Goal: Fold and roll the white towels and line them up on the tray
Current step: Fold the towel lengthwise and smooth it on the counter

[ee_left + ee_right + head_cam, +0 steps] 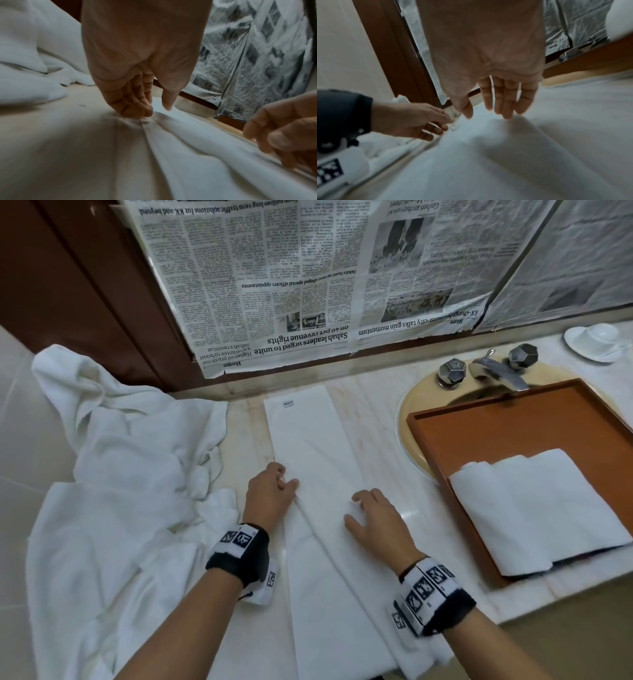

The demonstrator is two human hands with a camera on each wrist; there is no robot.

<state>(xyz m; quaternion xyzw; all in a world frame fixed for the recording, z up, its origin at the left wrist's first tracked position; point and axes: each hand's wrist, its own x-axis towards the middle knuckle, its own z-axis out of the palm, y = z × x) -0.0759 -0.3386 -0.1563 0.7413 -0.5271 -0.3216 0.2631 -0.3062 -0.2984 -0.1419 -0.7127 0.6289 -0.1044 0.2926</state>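
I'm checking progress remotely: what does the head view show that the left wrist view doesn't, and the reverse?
Only the head view shows the tray over the sink, with a rolled towel in it. Only the left wrist view shows the left hand's fingertips bunching the cloth. Both show the long folded towel on the counter, the heap of loose towels and the right hand.

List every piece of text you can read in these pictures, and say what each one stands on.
"Sabah leaders urged to unite on 40 pct revenue rights": newspaper, hung upside down.
"Debate heats up over alleged special officers appointments": same newspaper.
Body columns: too small to read.
Tag on the folded towel: too small.
Wristband markers: patterns only, no words.
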